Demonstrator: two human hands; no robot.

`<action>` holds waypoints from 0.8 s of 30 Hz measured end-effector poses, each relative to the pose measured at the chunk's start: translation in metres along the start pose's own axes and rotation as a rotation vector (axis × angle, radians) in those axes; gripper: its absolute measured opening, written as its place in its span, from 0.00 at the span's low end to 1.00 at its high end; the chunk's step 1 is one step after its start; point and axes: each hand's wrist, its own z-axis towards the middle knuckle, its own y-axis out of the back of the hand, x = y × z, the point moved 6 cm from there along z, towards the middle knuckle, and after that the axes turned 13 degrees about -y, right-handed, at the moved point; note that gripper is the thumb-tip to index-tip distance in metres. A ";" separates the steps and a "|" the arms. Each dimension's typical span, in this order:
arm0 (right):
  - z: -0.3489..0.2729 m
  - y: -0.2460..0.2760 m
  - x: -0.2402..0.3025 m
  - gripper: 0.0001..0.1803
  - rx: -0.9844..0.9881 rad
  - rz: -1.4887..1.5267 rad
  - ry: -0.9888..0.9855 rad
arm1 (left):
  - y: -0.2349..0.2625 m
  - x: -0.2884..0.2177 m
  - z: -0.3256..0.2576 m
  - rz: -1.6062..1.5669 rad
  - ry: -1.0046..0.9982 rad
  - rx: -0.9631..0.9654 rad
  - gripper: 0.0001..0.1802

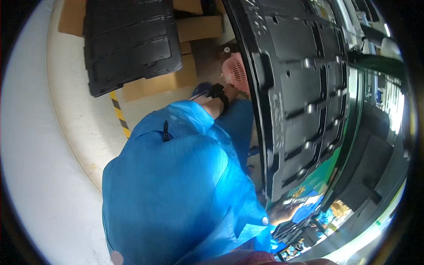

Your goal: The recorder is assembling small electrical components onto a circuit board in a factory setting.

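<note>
My left hand (230, 91) reaches down past a blue sleeve, next to a pink slotted plastic basket (236, 73) low beside the black tray. Its fingers are small and partly hidden, so I cannot tell whether they grip the basket's edge. A black strap with a small black device (216, 91) goes round that wrist. My blue coat (172, 190) fills the middle of the view. At the lower right, a blurred skin-coloured patch shows beyond the coat, but no right hand can be made out.
A large black moulded tray (296, 88) stands close on the right. Another black panel (132, 44) lies over cardboard (163, 84) at the upper left. Yellow-and-black tape (119, 115) marks the floor. A pale wall curves along the left, and dark equipment (366, 163) lines the far right.
</note>
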 end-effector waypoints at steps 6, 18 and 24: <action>0.026 0.017 -0.017 0.23 0.501 0.240 -0.050 | 0.040 -0.144 -0.117 0.433 -0.334 0.061 0.18; 0.032 0.015 -0.021 0.19 0.578 0.259 -0.049 | 0.125 -0.133 -0.158 0.326 -0.254 0.094 0.13; 0.036 0.015 -0.024 0.19 0.580 0.266 -0.036 | 0.125 -0.154 -0.177 0.353 -0.208 0.085 0.12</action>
